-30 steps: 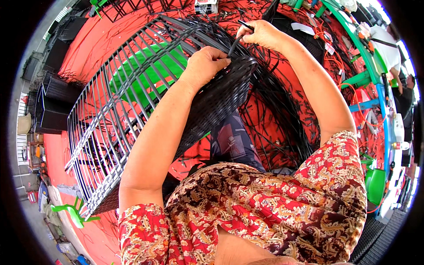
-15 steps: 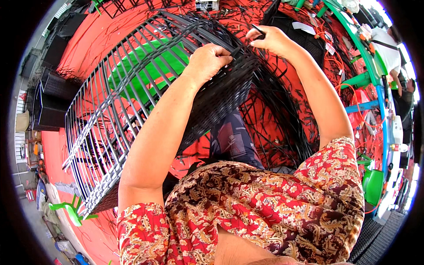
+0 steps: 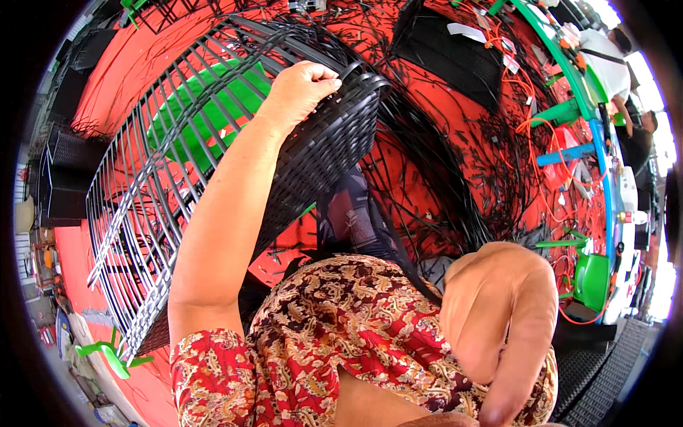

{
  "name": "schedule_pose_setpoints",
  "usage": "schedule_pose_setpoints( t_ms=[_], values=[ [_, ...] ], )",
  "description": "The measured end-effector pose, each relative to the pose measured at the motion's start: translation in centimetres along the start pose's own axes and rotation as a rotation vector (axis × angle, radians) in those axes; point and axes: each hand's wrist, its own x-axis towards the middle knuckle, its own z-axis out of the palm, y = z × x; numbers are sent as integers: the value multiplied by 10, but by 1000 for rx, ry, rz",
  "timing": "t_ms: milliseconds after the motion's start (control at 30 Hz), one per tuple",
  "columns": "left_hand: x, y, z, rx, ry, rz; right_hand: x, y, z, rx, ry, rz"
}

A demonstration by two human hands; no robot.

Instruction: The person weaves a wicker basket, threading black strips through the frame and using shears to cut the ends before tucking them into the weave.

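Note:
In front of me a half-woven frame [image 3: 142, 192] leans at a slant, with grey bars on its left side and a black woven panel [image 3: 324, 142] along its right edge. My left hand [image 3: 302, 89] is closed at the panel's top edge, thumb and fingertips pinching a black weaving strip there. A loop of strip stands up just right of those fingertips. My right hand [image 3: 498, 313] is large and close, low on the right in front of my shirt, its fingers curled. A taut black strip [image 3: 420, 281] runs down to this hand and disappears behind it.
Bundled black strips [image 3: 448, 171] lie on the red floor [image 3: 427, 82] right of the frame. A green plastic seat [image 3: 203, 107] shows through the bars. A black woven piece [image 3: 455, 60] lies beyond. Orange cord [image 3: 530, 107] and a green stool [image 3: 592, 277] are at the right, with people farther off.
My right hand has swung from above the panel's corner down and back toward me, drawing the strip along. My left hand stays at the top edge. The whole view has shifted slightly.

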Motion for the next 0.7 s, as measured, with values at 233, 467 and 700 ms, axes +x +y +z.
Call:
schedule_pose_setpoints(
  t_ms=[233,467,700],
  values=[
    [0,0,0,2,-26,7,14,14,6,-10,12,-51],
    [0,3,3,-4,-42,-35,16,11,9,-110,54,-45],
    [-2,5,1,-111,-62,-52,28,29,21,97,160,-269]
  ],
)
